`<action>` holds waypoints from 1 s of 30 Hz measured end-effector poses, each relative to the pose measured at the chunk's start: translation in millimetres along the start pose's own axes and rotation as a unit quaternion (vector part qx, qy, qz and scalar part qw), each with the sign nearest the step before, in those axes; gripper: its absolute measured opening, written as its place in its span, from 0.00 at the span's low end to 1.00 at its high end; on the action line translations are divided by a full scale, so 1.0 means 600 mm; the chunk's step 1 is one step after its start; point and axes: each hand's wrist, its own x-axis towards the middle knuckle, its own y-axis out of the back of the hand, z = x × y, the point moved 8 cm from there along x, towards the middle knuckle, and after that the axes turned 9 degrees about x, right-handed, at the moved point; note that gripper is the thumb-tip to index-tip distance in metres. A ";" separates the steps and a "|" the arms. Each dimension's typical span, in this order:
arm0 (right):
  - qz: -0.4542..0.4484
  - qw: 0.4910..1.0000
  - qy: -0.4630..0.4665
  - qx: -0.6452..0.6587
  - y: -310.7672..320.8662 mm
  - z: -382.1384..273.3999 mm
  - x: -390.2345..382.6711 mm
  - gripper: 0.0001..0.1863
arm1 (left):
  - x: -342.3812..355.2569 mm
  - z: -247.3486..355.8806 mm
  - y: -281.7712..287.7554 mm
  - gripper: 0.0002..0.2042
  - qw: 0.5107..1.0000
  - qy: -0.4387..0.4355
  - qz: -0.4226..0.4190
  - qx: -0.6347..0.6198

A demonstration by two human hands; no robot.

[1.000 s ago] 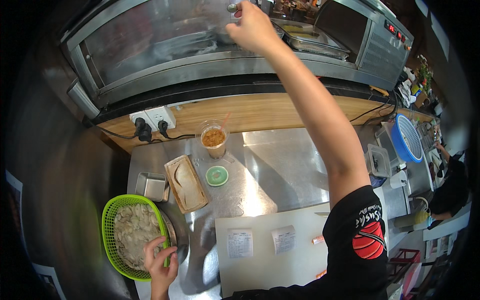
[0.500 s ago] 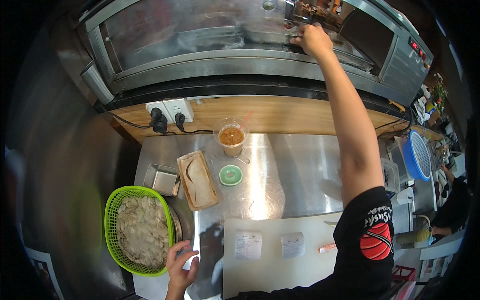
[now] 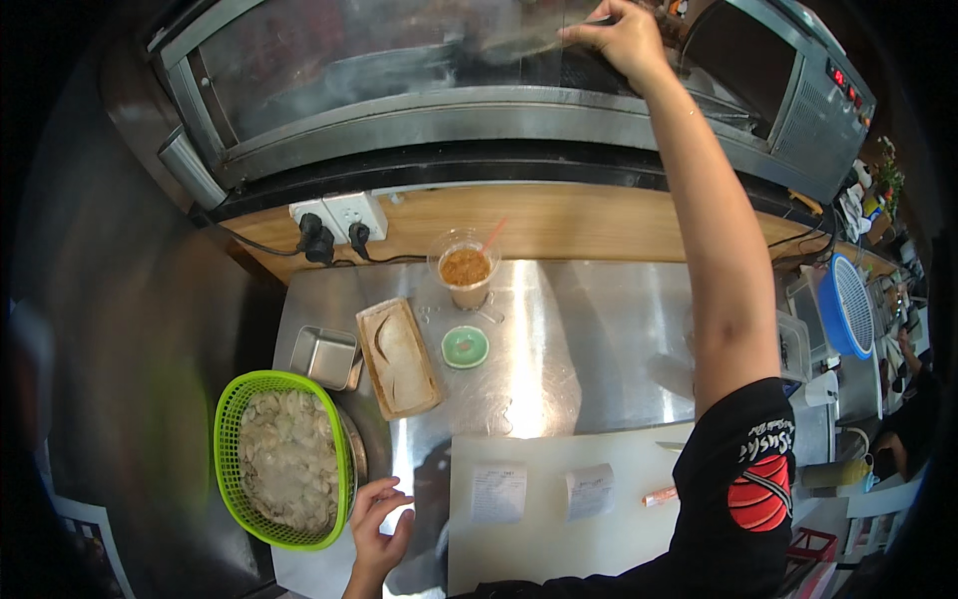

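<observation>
At 7 o'clock, the left hand [image 3: 375,537], fingers spread, could jostle the basket [image 3: 228,469] by drifting; whether the right hand [image 3: 631,42] grips at 1, I cannot tell.

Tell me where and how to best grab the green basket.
Probably pinch the green basket by its rim at the near right corner, coming from the right: the rim is a raised, narrow lip there, and the left hand is close by on that side.
</observation>
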 end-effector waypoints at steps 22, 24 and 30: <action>0.107 0.949 -0.294 0.039 0.328 -0.440 -1.149 0.13 | -0.271 0.143 -0.097 0.39 0.671 0.217 -0.320 -0.633; 0.058 0.962 -0.259 0.065 0.276 -0.495 -1.256 0.17 | -0.361 0.093 -0.099 0.38 0.671 0.314 -0.324 -0.588; 0.139 0.697 -0.490 0.504 0.199 -0.488 -1.469 0.44 | -0.560 -0.023 -0.067 0.39 0.656 0.470 -0.346 -0.478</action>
